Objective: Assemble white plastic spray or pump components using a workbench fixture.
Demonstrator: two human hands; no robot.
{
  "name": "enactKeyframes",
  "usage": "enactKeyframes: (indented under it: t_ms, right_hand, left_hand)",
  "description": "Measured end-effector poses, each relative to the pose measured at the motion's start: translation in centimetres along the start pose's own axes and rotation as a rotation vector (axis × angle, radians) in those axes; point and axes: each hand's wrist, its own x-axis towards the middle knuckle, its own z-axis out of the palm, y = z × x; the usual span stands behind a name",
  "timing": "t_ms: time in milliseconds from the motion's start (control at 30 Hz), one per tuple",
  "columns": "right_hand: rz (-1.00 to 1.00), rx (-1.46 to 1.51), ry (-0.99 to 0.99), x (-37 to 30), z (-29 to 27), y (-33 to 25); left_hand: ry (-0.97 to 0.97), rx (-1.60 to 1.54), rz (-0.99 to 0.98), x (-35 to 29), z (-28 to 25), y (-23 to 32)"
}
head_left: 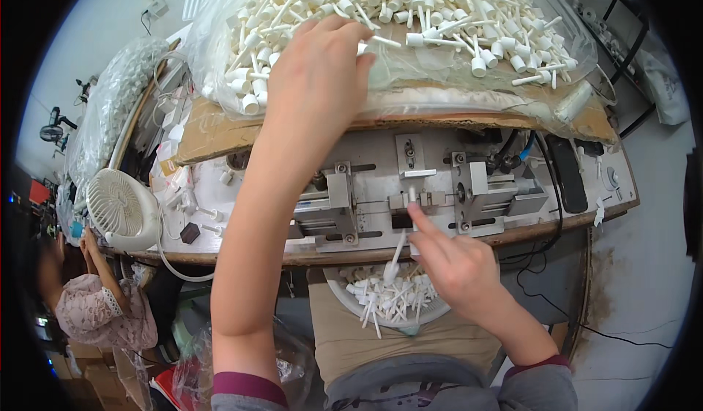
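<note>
My left hand (322, 67) reaches over a heap of white plastic parts (439, 16), each with a cup-like head and a thin stem. Its fingers are closed on one white plastic part (384, 41), whose stem sticks out to the right. My right hand (458, 268) is at the middle of a metal clamping fixture (340, 206). The index finger stretches forward and touches a white piece (412, 191) seated there; the other fingers are partly bent. Just left of this hand, a loose white part (393, 266) stands tilted above a basket (441, 310) of similar parts on my lap.
Cardboard (220, 129) and clear plastic lie under the heap. A white fan (123, 210) stands at the left table edge. A dark phone (566, 173) and cables lie right of the fixture. Another person (102, 294) sits at far left.
</note>
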Motion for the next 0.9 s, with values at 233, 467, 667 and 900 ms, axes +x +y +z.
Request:
enactKeyframes:
  t_ms: [233,467,667,900]
  right_hand:
    - [-0.096,-0.003,0.064,1.4,1.1,0.5]
    - [-0.059,0.01,0.053,1.1,0.9,0.8]
    - [0.015,0.262,0.217,1.1,0.0,0.6]
    - [-0.078,0.358,0.626,3.7,-4.3,-0.6]
  left_hand:
    - [-0.202,0.266,-0.044,2.7,5.8,-2.9]
    - [-0.363,0.005,-0.092,3.0,3.5,-0.9]
    - [-0.042,-0.342,-0.117,1.2,0.0,-0.7]
    - [-0.339,-1.027,-0.238,-4.1,-6.4,5.0]
